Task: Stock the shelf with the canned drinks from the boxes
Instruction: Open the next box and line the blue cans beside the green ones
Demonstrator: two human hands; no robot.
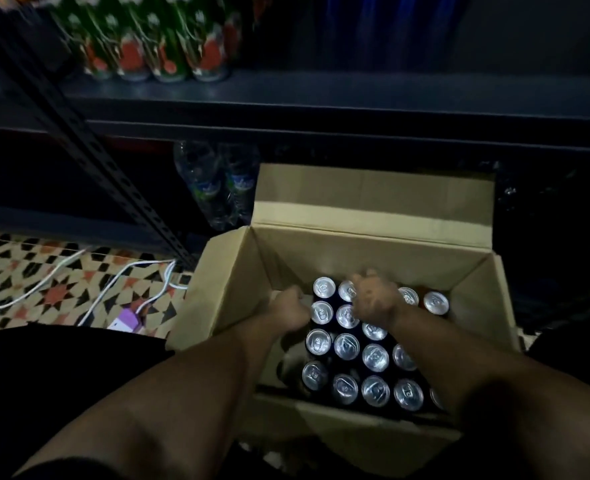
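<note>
An open cardboard box point(373, 251) stands on the floor below the shelf, holding several dark cans with silver tops point(375, 357). Its left column has gaps. Both my hands are down inside the box. My left hand point(291, 308) is curled like a fist against the left side of a can in the second row; its fingers are hidden. My right hand point(373, 299), blurred, lies over the back rows with its fingers curled down around a can top. The dark shelf board point(355, 95) runs across above the box, with green and red cans point(169, 46) at its left.
A slotted metal upright point(89, 147) slants down to the left of the box. Water bottles point(217, 188) stand under the shelf behind the box's back flap. White cables point(113, 282) and a purple device point(127, 322) lie on the patterned tile floor at left.
</note>
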